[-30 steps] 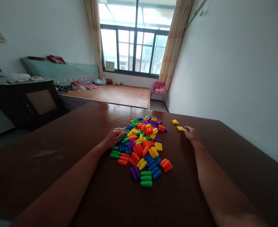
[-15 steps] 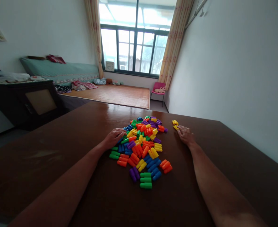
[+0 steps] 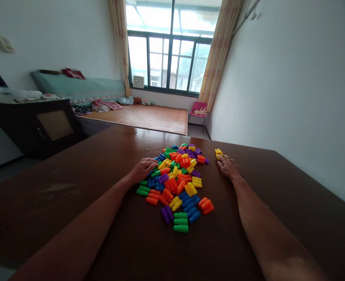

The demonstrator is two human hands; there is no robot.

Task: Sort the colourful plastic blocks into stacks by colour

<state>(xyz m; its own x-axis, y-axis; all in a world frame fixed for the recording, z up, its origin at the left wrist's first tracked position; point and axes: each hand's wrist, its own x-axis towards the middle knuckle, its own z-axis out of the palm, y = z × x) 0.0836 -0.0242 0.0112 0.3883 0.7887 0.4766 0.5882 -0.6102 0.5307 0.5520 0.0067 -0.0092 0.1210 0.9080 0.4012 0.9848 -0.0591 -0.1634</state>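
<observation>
A heap of plastic toy building blocks (image 3: 175, 171), in orange, yellow, green, blue and purple, lies on the brown table (image 3: 72, 203). Each block looks like short bullet-shaped tubes joined side by side. My left hand (image 3: 143, 169) rests at the heap's left edge, fingers stretched loosely over blue and green blocks, gripping none that I can see. Right of the heap, my right hand (image 3: 228, 167) has its fingertips closed on a yellow block (image 3: 218, 157), partly covered by them. Just beyond it and close against it lies another yellow block (image 3: 218, 151).
Loose green blocks (image 3: 181, 222) and an orange block (image 3: 206, 205) lie on the near side of the heap. Past the table's far edge are a mat-covered bed (image 3: 149, 117) and a pink chair (image 3: 198, 107). A dark cabinet (image 3: 52, 125) stands left; a white wall is on the right.
My right hand has shifted slightly away from me, and its yellow block now sits nearer the other yellow one. My left hand stays by the heap. The view has turned slightly.
</observation>
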